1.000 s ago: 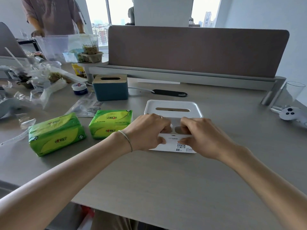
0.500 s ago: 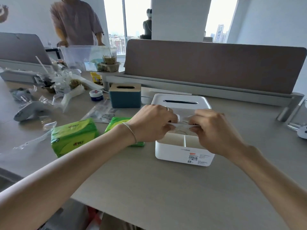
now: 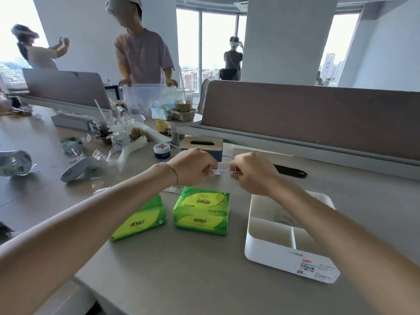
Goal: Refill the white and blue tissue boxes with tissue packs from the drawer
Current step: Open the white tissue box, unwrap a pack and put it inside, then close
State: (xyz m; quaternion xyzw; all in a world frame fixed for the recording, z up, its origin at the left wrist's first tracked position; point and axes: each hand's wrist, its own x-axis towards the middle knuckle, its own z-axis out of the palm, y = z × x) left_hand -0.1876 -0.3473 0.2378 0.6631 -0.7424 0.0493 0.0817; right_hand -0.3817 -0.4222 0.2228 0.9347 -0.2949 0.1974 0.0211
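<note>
Hands raised: left hand (image 3: 195, 165) and right hand (image 3: 253, 171) pinch the white lid (image 3: 221, 171) between them, clearing the white box (image 3: 281, 248) below for refilling.

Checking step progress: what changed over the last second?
Both hands, left hand and right hand, lifted off the white box and now hold its lid edge-on above the desk. The box sits open, dividers showing. Unchanged: both green tissue packs on the desk, blue box closed behind the hands.
</note>
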